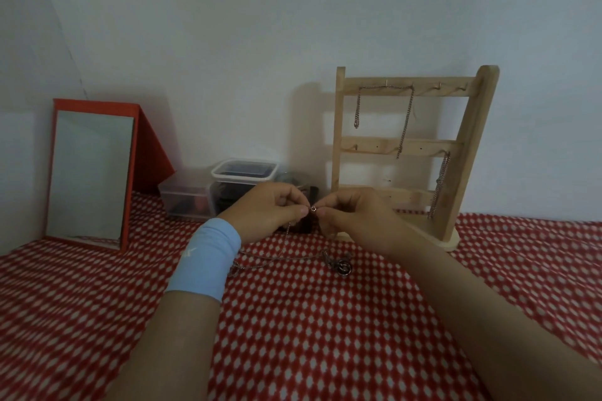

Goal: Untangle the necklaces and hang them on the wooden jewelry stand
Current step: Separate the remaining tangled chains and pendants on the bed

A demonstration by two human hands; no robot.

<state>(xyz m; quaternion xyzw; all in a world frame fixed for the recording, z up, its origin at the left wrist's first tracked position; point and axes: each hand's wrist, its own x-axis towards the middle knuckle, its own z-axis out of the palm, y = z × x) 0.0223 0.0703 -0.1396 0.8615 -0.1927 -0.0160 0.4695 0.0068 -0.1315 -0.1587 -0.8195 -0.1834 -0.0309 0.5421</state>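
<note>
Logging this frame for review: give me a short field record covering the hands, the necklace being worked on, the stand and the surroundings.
Left: the left hand, with a blue wristband on the wrist, pinches the clasp.
Right: the right hand pinches the same clasp from the other side.
Necklace: the necklace trails from the hands onto the cloth; a pendant lies there.
Stand: the wooden jewelry stand is upright at right, with chains hung on two rails.
Background: red-framed mirror at left, clear plastic containers by the wall.

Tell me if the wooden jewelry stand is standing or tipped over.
Standing: the wooden jewelry stand rests on its base on the red cloth, and chains hang down from its hooks.
</note>
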